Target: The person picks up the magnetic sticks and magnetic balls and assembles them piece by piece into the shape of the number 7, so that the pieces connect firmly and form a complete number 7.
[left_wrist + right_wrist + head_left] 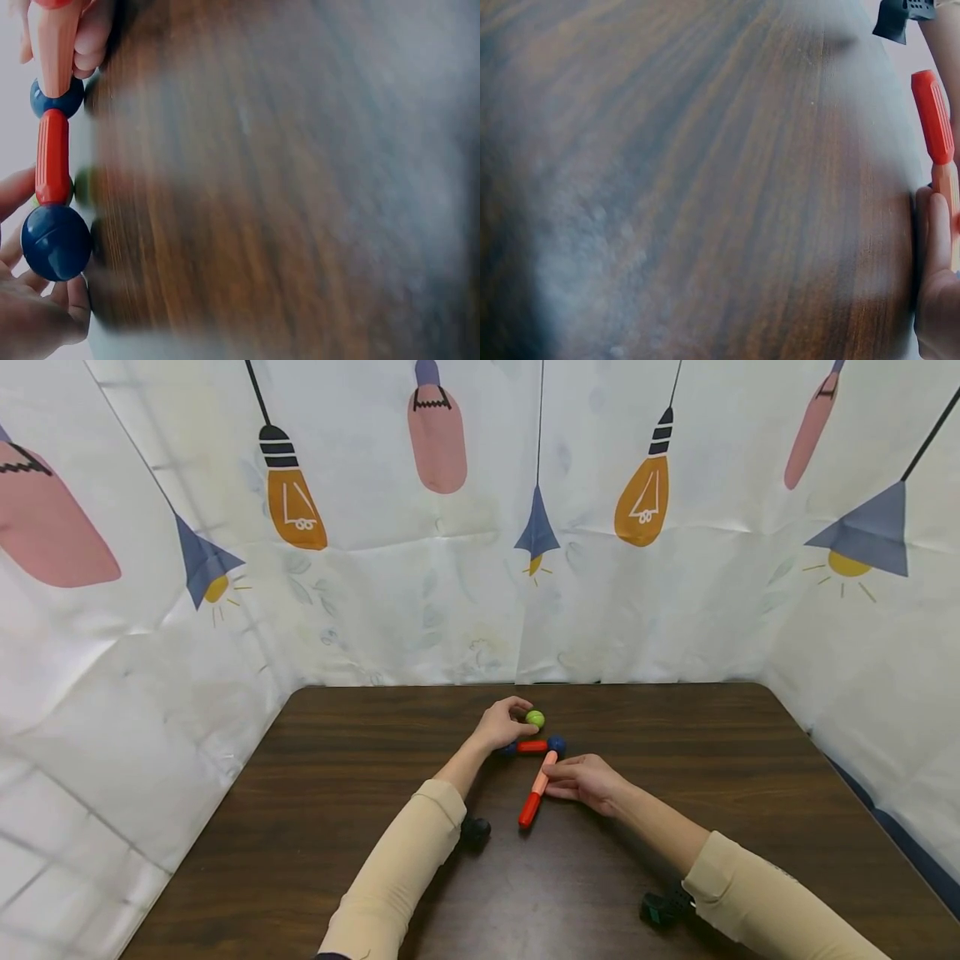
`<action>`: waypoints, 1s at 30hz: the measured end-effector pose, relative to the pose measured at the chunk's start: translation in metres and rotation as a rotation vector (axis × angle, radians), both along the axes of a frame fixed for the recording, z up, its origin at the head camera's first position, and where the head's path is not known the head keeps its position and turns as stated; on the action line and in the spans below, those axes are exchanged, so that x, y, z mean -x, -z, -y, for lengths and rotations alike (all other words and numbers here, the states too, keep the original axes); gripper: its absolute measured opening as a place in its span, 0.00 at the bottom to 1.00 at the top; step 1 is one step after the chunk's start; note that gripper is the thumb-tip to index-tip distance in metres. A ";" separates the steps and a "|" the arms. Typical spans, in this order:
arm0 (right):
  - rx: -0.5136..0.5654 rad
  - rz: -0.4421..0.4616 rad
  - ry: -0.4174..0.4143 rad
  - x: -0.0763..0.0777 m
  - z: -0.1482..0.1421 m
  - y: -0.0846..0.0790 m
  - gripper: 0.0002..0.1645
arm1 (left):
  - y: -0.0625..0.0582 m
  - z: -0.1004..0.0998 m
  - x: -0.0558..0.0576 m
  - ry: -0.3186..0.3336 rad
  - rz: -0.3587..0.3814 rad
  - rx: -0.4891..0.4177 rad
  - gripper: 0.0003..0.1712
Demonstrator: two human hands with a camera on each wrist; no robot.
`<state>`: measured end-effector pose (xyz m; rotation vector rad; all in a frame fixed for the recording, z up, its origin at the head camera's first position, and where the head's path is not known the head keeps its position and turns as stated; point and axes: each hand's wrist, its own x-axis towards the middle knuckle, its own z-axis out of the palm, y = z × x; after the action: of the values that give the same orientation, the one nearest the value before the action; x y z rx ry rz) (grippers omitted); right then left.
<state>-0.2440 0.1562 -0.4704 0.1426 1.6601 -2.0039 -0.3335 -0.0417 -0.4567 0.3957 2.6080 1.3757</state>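
Note:
My left hand (501, 725) reaches to the far middle of the table, thumb and index finger pinching a small green ball (535, 718). Just below it lies a red rod (532, 747) with a blue ball (557, 744) at its right end. At its left end sits another blue ball (56, 243), partly hidden by my left hand in the head view. My right hand (587, 782) holds a peach stick (545, 772) between thumb and fingers. A red stick (529, 811) continues from its near end. The peach stick's far end meets the right blue ball.
The dark wood table (360, 760) reaches back to a white curtain (480, 610) printed with lamps. A dark wrist device (476, 832) shows beside the left sleeve, and another (662, 910) beside the right sleeve.

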 end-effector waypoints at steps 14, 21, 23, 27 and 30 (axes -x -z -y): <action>0.004 0.003 0.008 -0.001 0.001 -0.001 0.21 | 0.003 -0.004 0.006 -0.008 -0.032 0.042 0.22; 0.004 0.001 -0.002 -0.001 0.001 -0.001 0.21 | 0.001 -0.004 0.004 -0.024 -0.033 0.046 0.19; 0.003 0.001 -0.002 -0.001 0.001 -0.001 0.21 | 0.001 -0.003 0.004 -0.023 -0.036 0.049 0.19; -0.001 0.003 0.004 0.000 0.000 0.000 0.20 | 0.001 -0.002 0.005 -0.025 -0.025 0.024 0.19; -0.006 0.006 0.012 0.000 -0.001 0.000 0.20 | 0.001 0.000 0.004 -0.039 -0.010 -0.016 0.19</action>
<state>-0.2441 0.1569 -0.4707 0.1607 1.6653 -2.0061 -0.3380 -0.0418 -0.4572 0.3558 2.6277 1.4115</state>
